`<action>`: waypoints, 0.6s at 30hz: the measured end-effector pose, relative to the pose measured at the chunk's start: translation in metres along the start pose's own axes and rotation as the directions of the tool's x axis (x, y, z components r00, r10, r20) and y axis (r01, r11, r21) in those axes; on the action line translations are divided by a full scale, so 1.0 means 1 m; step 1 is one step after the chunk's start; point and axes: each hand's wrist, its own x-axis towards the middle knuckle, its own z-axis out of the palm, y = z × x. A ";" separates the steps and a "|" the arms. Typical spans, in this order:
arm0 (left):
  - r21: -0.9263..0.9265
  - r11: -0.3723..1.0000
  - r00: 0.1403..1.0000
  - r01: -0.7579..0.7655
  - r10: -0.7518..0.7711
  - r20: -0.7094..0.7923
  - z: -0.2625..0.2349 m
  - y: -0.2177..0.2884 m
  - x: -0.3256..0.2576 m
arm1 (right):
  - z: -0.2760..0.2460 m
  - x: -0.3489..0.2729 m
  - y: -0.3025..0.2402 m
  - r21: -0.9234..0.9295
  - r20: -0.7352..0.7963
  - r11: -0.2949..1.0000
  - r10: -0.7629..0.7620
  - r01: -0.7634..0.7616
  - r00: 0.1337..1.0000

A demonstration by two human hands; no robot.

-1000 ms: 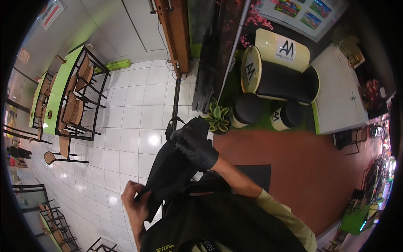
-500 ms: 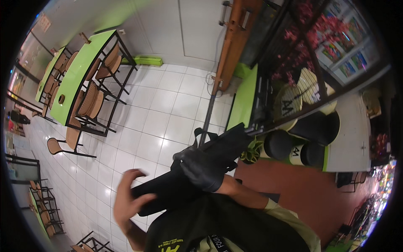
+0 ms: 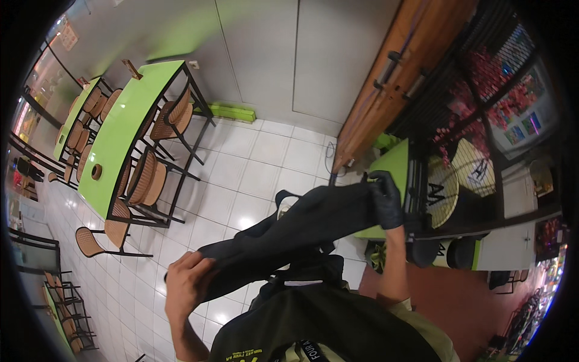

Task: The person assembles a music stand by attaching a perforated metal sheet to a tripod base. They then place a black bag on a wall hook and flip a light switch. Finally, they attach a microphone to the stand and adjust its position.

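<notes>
I hold a long black fabric item (image 3: 289, 232), like an apron or bag with straps, stretched out in front of my chest. My bare left hand (image 3: 188, 283) grips its lower left end. My right hand (image 3: 386, 198), in a black glove, grips the upper right end. A loop strap (image 3: 283, 196) sticks up from the middle of the fabric. Below it I see my dark top (image 3: 319, 326) with yellow print.
A long green table (image 3: 123, 130) with wicker chairs (image 3: 148, 178) stands at the left on the white tiled floor (image 3: 241, 175). A wooden door (image 3: 386, 78) is at upper right, beside a black grille (image 3: 482, 120) and round black-and-cream stools (image 3: 446, 193). Red-brown flooring (image 3: 458, 295) lies lower right.
My hands have drawn apart: the gloved right hand moved up and right, the left stayed low, and the black fabric is stretched longer. My head view swung left toward the green table.
</notes>
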 end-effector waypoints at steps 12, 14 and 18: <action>0.158 0.976 0.989 -0.148 0.143 0.041 -0.050 -0.158 0.233 | 0.212 0.270 -0.031 -0.077 0.682 0.973 -0.107 0.216 0.723; 0.138 0.962 0.970 -0.235 0.223 0.095 -0.051 -0.174 0.288 | 0.265 0.296 -0.074 -0.021 0.868 0.855 -0.242 0.518 0.434; 0.086 0.913 0.901 -0.399 0.373 0.222 -0.047 -0.200 0.404 | 0.320 0.330 -0.034 -0.146 0.799 0.732 -0.310 0.666 0.515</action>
